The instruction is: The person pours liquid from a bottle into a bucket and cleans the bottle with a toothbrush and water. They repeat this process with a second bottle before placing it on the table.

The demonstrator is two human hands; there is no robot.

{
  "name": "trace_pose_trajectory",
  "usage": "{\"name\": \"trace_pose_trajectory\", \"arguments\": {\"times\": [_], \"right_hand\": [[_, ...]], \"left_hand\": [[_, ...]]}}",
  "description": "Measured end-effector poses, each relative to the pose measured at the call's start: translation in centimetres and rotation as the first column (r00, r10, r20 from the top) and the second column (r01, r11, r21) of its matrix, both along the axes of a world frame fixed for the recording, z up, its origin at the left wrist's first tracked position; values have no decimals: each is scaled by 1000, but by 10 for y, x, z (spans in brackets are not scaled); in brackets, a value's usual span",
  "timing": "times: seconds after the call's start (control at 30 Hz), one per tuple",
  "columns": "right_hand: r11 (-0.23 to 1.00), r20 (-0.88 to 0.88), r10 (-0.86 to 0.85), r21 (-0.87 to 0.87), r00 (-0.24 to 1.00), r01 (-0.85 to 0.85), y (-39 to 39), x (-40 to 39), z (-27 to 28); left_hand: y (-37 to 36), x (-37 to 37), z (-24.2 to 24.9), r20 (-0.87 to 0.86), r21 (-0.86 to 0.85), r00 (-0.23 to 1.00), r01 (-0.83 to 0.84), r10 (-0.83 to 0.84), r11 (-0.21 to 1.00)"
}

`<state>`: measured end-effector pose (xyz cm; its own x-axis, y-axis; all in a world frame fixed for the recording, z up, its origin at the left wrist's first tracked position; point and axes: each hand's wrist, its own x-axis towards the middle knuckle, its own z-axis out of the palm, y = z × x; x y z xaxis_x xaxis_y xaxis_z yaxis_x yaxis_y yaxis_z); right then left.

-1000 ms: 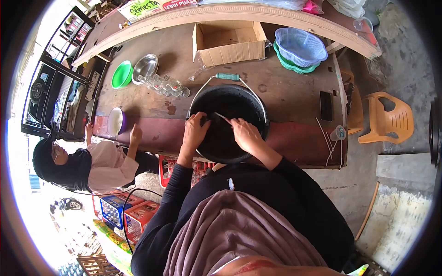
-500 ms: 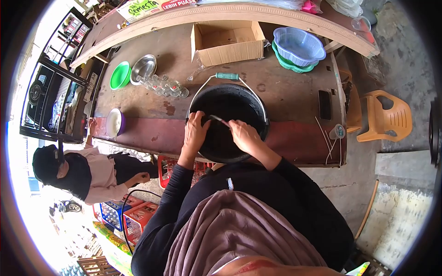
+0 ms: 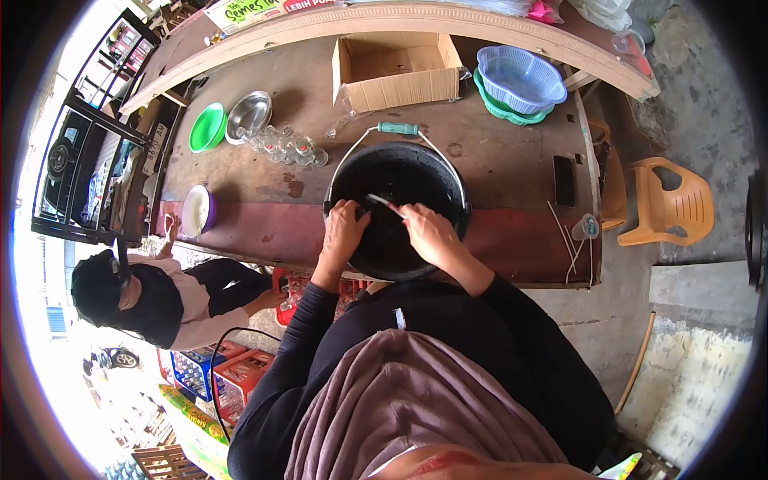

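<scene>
A black bucket (image 3: pixel 459 186) stands at the table's front edge, its wire handle raised with a turquoise grip (image 3: pixel 398 128). Over its left rim is my left hand (image 3: pixel 344 230), fingers curled inward; whatever they may hold is hidden against the dark interior. My right hand (image 3: pixel 430 234) is closed around a small knife (image 3: pixel 379 200), whose pale blade points left across the bucket's opening toward my left hand. The handle is mostly covered by my fingers. What lies in the bucket is too dark to make out.
Beyond the bucket lie several glass bottles (image 3: pixel 282 148), a metal bowl (image 3: pixel 249 117), a green bowl (image 3: pixel 208 128) and a cardboard box (image 3: pixel 404 86). Blue basket (image 3: pixel 524 78) and phone (image 3: pixel 564 181) are at right. Another person (image 3: pixel 152 292) is at left by a purple bowl (image 3: pixel 210 211).
The knife blade has swung slightly up and left inside the bucket, and my right hand has shifted a little. The other person has leaned right, a hand reaching toward the red crate.
</scene>
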<state>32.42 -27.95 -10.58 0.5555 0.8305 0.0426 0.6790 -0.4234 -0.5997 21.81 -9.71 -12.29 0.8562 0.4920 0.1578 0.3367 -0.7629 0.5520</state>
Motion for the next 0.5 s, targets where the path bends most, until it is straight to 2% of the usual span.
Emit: {"name": "trace_pose_trajectory", "arguments": {"times": [0.1, 0.17, 0.23, 0.3, 0.37, 0.43, 0.5], "right_hand": [[997, -11, 27, 72, 1000, -26, -1, -6, -2], [994, 74, -84, -67, 994, 89, 0, 6, -19], [987, 97, -121, -93, 988, 130, -1, 10, -17], [998, 42, -18, 67, 999, 15, -3, 1, -10], [996, -51, 41, 82, 998, -37, -5, -12, 5], [999, -2, -11, 32, 1000, 11, -4, -8, -2], [988, 65, -108, -101, 992, 114, -2, 7, -12]], "left_hand": [[1, 3, -9, 16, 33, 999, -32, 31, 999], [0, 5, -8, 35, -17, 999, -35, 36, 999], [1, 6, -6, 51, -65, 998, -36, 40, 997], [3, 3, -4, 102, 3, 993, 65, -65, 998], [5, 1, -6, 82, -21, 994, 70, -68, 997], [4, 2, -4, 72, -44, 995, 73, -69, 996], [0, 3, -1, -81, -38, 997, -12, 9, 999]]}}
